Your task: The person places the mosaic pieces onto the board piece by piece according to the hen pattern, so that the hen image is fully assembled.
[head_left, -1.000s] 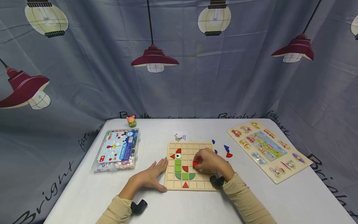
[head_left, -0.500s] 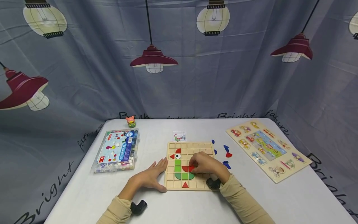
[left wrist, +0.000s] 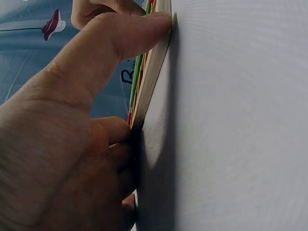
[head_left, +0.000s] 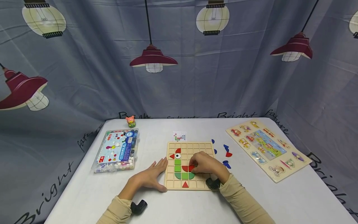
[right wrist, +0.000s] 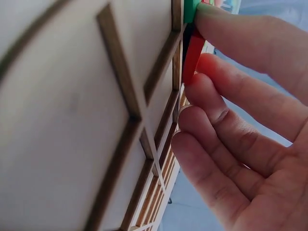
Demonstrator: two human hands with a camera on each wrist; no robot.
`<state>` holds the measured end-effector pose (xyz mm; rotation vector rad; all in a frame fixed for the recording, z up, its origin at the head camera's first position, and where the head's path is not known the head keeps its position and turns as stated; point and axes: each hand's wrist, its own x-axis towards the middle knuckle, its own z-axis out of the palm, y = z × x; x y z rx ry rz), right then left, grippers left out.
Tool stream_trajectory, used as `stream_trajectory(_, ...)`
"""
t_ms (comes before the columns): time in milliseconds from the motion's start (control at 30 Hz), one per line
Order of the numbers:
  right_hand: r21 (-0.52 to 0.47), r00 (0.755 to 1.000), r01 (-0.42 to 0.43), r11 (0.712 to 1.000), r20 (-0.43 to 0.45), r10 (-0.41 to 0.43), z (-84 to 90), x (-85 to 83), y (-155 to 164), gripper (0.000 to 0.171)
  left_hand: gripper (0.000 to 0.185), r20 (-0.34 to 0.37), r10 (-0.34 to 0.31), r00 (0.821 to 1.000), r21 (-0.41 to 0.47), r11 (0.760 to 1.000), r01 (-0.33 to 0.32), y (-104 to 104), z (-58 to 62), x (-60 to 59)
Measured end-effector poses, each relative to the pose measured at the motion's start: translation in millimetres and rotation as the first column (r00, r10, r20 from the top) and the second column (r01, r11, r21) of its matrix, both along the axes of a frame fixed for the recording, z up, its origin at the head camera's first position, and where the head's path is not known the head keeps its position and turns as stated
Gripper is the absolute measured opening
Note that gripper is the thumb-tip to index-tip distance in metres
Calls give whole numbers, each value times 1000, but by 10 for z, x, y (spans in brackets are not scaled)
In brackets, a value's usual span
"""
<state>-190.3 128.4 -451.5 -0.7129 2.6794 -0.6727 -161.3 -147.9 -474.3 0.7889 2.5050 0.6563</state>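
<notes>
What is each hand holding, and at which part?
The right hand pinches a red piece by its edges on the board. The left hand only rests against the board's edge.

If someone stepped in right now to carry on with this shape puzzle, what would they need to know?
Left hand: flat on the table, fingers against the grid board left edge, steadying it.
Right hand: fingertips pinch a red piece, setting it beside the red quarter-circle.
Done: red, green and eye pieces form a figure on the board's left part.
Left: loose blue pieces and a red one lie right of the board; pattern card behind it.
</notes>
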Motion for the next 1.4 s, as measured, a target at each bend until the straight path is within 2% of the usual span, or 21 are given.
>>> stream_trajectory(500, 40, 999, -7, 999, -42, 9, -18, -13, -11, 13, 117, -2, -1, 1000, -13, 1000, 1, 1, -24, -19)
stream_trajectory(733, -19, 1000, 14, 1000, -20, -14, 20, -32, 81, 13, 117, 0, 0, 1000, -14, 1000, 0, 0, -34, -20)
stream_trajectory(867, -68, 999, 32, 997, -36, -35, 42, -104, 274, 15, 117, -4, -5, 1000, -17, 1000, 5, 2, -36, -23)
stream_trajectory(1033, -117, 993, 69, 991, -86, -80, 67, -207, 659, 21, 117, -10, -12, 1000, -18, 1000, 12, -2, -46, -25)
stream_trajectory(1233, -94, 974, 195, 976, -96, -204, 71, -308, 1105, 25, 117, -2, -14, 1000, -6, 1000, 14, -8, -38, -17)
stream_trajectory(1400, -86, 963, 258, 962, -54, -263, 19, -377, 1367, 27, 116, -5, -14, 1000, -1, 1000, 14, -8, -28, -15)
